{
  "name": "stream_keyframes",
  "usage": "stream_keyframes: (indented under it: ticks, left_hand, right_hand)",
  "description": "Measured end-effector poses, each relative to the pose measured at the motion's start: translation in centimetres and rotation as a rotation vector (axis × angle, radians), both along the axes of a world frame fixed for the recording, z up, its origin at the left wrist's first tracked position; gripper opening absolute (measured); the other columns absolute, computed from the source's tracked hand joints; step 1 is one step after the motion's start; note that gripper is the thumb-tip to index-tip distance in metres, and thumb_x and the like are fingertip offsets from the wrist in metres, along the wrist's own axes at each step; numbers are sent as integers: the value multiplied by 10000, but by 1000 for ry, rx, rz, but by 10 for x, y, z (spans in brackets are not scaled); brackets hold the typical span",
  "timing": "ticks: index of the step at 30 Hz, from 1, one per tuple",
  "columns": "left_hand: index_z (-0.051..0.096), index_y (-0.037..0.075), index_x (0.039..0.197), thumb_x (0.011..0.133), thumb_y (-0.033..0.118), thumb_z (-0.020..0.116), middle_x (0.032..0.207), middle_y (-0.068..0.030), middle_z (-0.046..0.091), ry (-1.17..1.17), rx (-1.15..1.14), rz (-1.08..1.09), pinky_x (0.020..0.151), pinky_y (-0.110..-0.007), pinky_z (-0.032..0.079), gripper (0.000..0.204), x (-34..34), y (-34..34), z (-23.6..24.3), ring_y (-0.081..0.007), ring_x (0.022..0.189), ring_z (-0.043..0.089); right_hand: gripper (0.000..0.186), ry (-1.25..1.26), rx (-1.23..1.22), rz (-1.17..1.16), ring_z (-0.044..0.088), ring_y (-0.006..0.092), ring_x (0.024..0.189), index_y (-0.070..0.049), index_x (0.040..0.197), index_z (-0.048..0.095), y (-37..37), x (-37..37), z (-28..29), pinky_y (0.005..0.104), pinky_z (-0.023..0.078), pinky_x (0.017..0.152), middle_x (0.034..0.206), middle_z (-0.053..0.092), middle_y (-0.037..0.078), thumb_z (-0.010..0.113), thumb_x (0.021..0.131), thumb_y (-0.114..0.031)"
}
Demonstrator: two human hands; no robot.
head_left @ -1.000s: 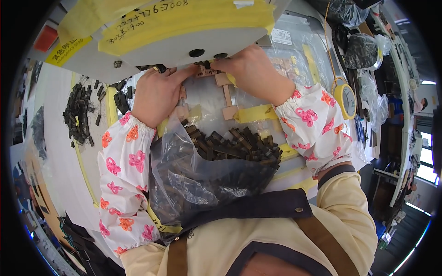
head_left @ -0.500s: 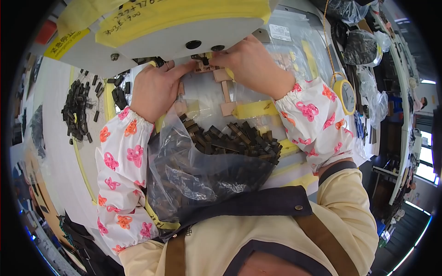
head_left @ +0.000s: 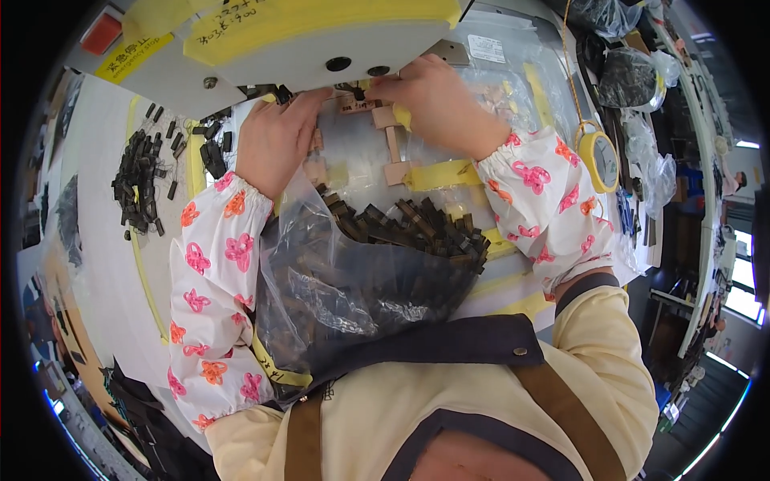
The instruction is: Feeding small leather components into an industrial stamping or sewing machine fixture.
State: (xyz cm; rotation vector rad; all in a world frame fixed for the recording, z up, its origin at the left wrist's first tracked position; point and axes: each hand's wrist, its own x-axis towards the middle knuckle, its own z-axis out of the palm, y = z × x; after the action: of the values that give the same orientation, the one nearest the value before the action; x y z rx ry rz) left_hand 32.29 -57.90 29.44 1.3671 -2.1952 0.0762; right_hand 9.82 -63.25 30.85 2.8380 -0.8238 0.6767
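Observation:
Both my hands work at the lower edge of a grey machine housing (head_left: 289, 76). My right hand (head_left: 441, 108) has its fingertips pinched at a small black part (head_left: 353, 90), which sits on a pinkish-tan block fixture (head_left: 357, 106). My left hand (head_left: 277, 140) is to the left of that fixture. Its fingers are bent together, with the tips partly hidden by the housing. Other black parts (head_left: 282, 94) lie right by its knuckles. Below the hands, a clear plastic bag (head_left: 321, 280) holds many black blocks (head_left: 409, 228).
A pile of small black parts with thin wires (head_left: 140, 180) lies on the left, beside a smaller cluster (head_left: 215, 156). Yellow tape (head_left: 441, 174) and tan blocks (head_left: 396, 173) are fixed to the table. A yellow round clock (head_left: 598, 160) hangs at the right. A red button (head_left: 102, 34) is on the machine.
My left hand has drawn back a little to the left, away from the fixture. My right hand remains by the black part. The view has shifted slightly.

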Motion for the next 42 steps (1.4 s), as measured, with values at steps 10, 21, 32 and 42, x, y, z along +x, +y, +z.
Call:
stream_keyframes:
  ticks: [10, 21, 32, 42]
  left_hand:
    - [604, 101, 968, 842, 59, 520, 795, -61, 610, -63, 197, 285, 672, -334, 393, 157, 71, 48, 24, -232, 695, 559]
    - [603, 104, 1021, 795, 138, 587, 951, -55, 624, 51, 7, -67, 735, -377, 400, 229, -6, 6, 7, -262, 868, 551]
    - [601, 50, 929, 823, 76, 565, 878, -125, 623, 169, 0, 4, 763, -425, 426, 115, -15, -7, 1, -353, 857, 560]
    - [604, 51, 998, 874, 91, 521, 821, -161, 620, 129, 51, 59, 606, -389, 464, 154, -9, -3, -3, -351, 696, 594]
  right_hand:
    - [165, -183, 467, 419, 571, 262, 815, -46, 872, 605, 53, 15, 27, 355, 457, 693, 900, 597, 59, 616, 708, -67]
    - [105, -154, 332, 421, 570, 253, 761, -25, 767, 543, 70, 47, 6, 339, 474, 670, 794, 547, 82, 575, 676, -66]
    - [112, -146, 692, 86, 565, 340, 626, -13, 790, 559, 8, -12, 57, 391, 449, 581, 680, 573, 143, 585, 683, -31]
    - [105, -187, 570, 143, 570, 342, 732, 15, 788, 584, -12, -17, 19, 389, 462, 663, 751, 590, 150, 580, 685, -6]
